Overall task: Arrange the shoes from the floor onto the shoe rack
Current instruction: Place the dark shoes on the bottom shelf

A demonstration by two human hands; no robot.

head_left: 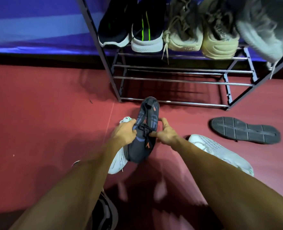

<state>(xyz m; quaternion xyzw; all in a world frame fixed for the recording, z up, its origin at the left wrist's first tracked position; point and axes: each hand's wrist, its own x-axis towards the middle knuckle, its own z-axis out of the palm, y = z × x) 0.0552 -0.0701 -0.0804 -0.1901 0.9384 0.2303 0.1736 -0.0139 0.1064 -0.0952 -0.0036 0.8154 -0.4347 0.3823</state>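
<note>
The left hand (125,131) and the right hand (165,131) hold a dark shoe (146,128) with orange marks between them, lifted off the red floor (46,122) just in front of the shoe rack (179,81). The left hand's fingers wrap round the shoe's left side. The right hand pinches its right side near the laces between thumb and forefinger. The shoe's one end points toward the rack's lowest rail.

On the rack's upper shelf stand a black shoe (114,24), a black shoe with green stripes (147,27) beside it, then two beige shoes (184,34). A blurred grey shoe (260,27) sits at the right end, hanging over the rack's edge. The lower rails carry nothing.

On the floor a white shoe (117,163) lies partly under the left hand and the held shoe. Another white shoe (220,151) lies beside the right forearm. Beyond it an upturned shoe (243,130) rests sole up, near the rack's right foot. A blue wall (37,22) stands behind the rack.
</note>
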